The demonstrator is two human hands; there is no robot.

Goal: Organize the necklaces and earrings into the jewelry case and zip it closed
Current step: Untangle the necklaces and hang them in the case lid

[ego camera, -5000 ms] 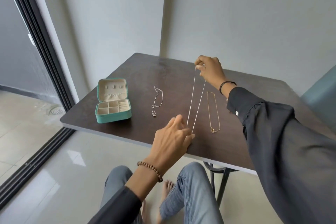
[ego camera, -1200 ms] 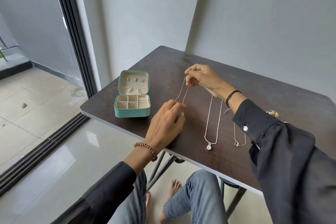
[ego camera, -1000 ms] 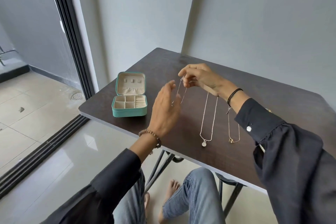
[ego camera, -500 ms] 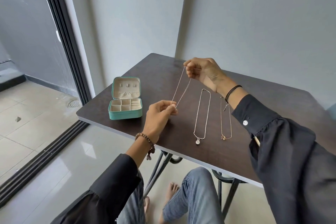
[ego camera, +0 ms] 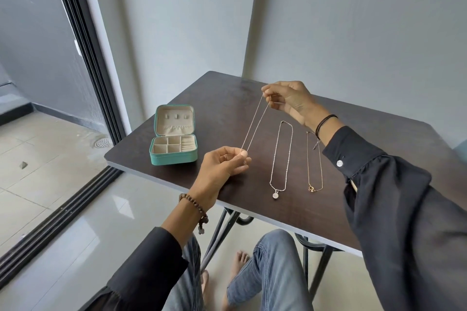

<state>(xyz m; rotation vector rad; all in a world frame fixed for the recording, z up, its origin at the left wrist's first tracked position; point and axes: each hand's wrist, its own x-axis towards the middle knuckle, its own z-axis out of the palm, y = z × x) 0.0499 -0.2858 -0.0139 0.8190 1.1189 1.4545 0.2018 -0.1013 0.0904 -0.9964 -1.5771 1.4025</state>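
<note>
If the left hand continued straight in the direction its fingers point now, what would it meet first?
Probably the silver necklace lying on the table, just beyond the left hand that pinches the thin chain; height is unclear, so it may pass above.

The teal zip-up jewelry case is lined cream. The dark brown desk shows faint grain. The silver beaded necklace has a pale pendant, beside the gold chain necklace and the pale rose-gold thin chain. Brown bead bracelet, black cord wristband, blue jeans.
</note>
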